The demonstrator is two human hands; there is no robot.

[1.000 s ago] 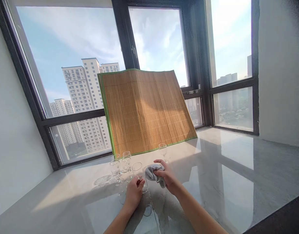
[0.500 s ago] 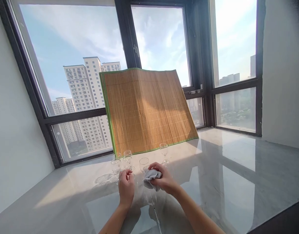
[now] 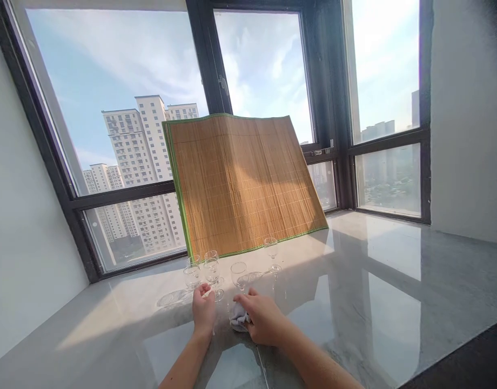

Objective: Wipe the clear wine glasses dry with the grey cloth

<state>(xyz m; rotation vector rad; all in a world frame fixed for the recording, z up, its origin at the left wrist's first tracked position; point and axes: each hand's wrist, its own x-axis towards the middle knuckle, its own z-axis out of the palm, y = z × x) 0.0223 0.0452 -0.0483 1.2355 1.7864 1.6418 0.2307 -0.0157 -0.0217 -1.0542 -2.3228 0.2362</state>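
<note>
My right hand lies low on the marble counter, closed over a crumpled grey cloth that it presses against the surface. My left hand rests beside it with its fingers stretched forward and nothing in them. Its fingertips reach the feet of two clear wine glasses just beyond. A third wine glass stands upright right behind the cloth, free of both hands. Another glass stands farther back to the right.
A bamboo mat with a green edge leans against the window frame behind the glasses. White walls close in the left and right sides. The glossy counter stretches wide to the right, and its dark front edge runs along the lower right.
The glass my left hand held now stands on the counter. My right hand has brought the cloth down onto the surface, and my left hand has moved forward toward the left glasses.
</note>
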